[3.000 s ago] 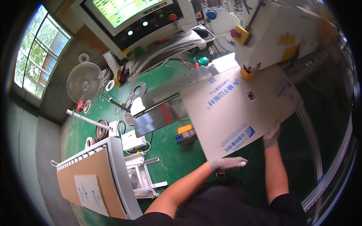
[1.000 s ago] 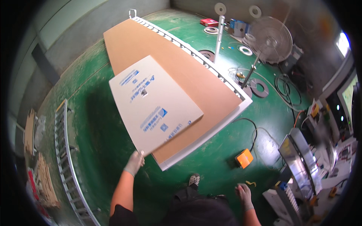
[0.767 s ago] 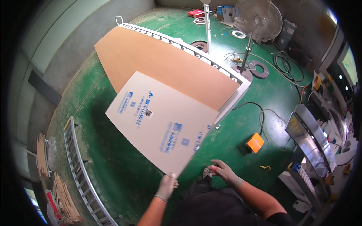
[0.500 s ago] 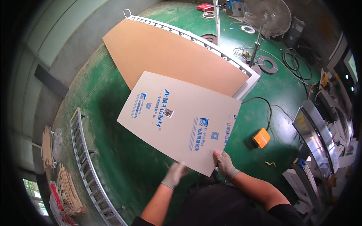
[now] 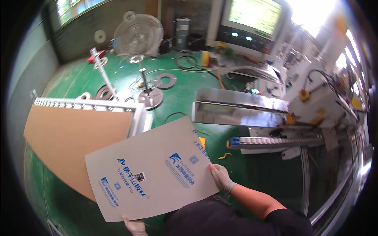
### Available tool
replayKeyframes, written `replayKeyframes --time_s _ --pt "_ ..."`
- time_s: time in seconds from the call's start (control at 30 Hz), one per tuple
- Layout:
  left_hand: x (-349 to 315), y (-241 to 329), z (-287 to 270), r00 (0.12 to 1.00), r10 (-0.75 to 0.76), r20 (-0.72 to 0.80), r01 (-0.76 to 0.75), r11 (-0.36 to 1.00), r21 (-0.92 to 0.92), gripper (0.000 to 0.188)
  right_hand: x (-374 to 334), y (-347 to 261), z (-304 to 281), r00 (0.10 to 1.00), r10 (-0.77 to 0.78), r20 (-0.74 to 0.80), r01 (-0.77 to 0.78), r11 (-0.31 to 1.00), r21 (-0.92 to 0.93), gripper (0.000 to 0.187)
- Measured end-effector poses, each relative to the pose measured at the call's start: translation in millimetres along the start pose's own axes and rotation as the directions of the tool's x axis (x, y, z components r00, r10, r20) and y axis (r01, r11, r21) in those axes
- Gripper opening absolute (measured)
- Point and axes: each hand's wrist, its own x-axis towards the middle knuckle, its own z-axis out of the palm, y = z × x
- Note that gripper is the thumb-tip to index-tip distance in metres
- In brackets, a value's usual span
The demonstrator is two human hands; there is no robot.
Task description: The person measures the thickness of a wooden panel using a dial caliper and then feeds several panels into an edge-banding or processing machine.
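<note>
A large pale board [image 5: 153, 157] with blue print and a small sticker is held in front of my body, its printed face up. My right hand [image 5: 223, 179], in a thin light glove with bare fingertips, grips the board's right edge. My left hand [image 5: 134, 227], gloved the same way, closes on the near edge toward the left corner; its lower part runs out of the picture. Beyond and to the left lies a big brown board [image 5: 75, 141] on a white roller frame [image 5: 90, 103]. The pale board overlaps its right part in view.
At right stands a machine with a metal bed [image 5: 240, 116], a rail [image 5: 275, 141] and a lit screen [image 5: 254, 15]. A standing fan [image 5: 138, 37], a grey coil of edge strip [image 5: 165, 81] and loose cables lie on the far green floor. An orange object [image 5: 202, 141] shows behind the board.
My view has swung right toward the machine. The pale board has turned with me, and my left hand has come from just beside its near edge to gripping it. My right hand keeps its hold.
</note>
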Motion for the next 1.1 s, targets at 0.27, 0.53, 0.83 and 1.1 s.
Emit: replayKeyframes --time_s 0.27,0.53,0.83,1.1 --pt "54 -82 40 0.926 -0.331 0.183 0.291 0.932 0.214 0.080 -3 84 -123 0.938 0.014 -0.346 0.039 0.989 0.144 0.046" --pt "38 -181 144 0.880 -0.441 0.176 0.410 0.892 0.189 0.054 -1 165 -224 0.891 0.159 -0.426 0.036 0.909 0.414 0.042" --pt "-10 -216 215 0.811 -0.584 0.026 0.578 0.808 0.118 0.047 -31 160 -308 0.952 -0.053 -0.303 0.194 0.868 0.458 0.052" --pt "-27 -259 242 0.800 -0.600 0.015 0.587 0.788 0.187 0.047 -50 188 -283 0.838 0.227 -0.497 0.423 0.305 0.853 0.045"
